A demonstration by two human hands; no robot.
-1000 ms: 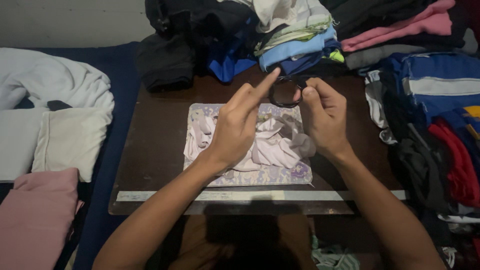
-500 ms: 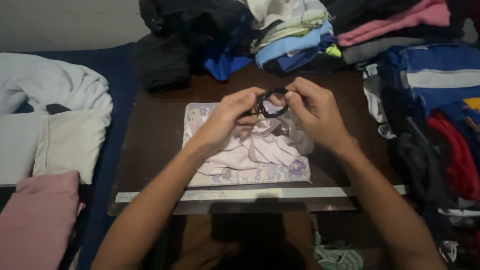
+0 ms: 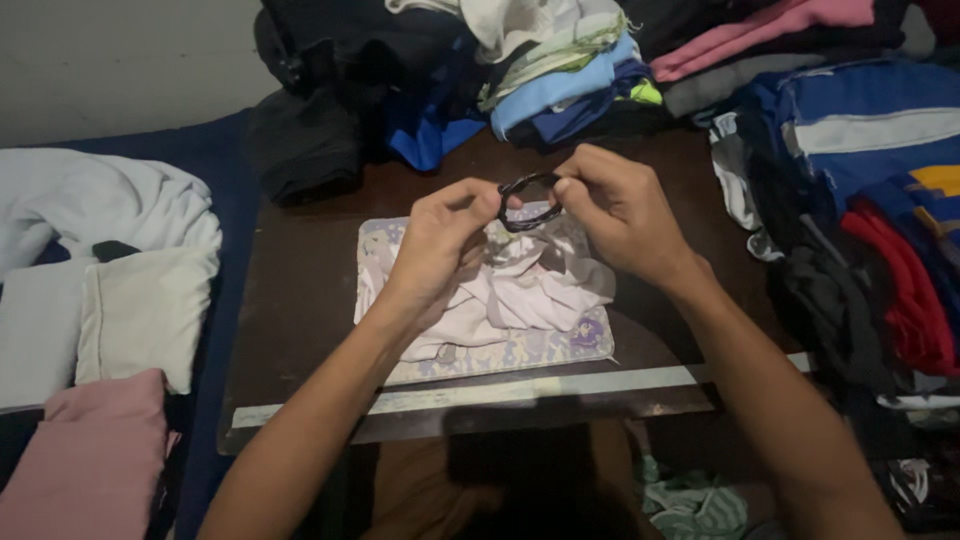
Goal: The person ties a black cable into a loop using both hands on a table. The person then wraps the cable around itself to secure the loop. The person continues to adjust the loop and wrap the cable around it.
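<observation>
Inspector A: Black elastic band (image 3: 528, 198), a small loop, is held in the air between both hands, above the far end of the pale bundled cloth (image 3: 500, 290). Its long axis runs left to right.

Inspector B: Confirmed. Left hand (image 3: 440, 235) pinches the left end, right hand (image 3: 610, 205) pinches the right end; both equally near. Cloth lies on a patterned mat (image 3: 480, 355) on the desk (image 3: 300, 300).
</observation>
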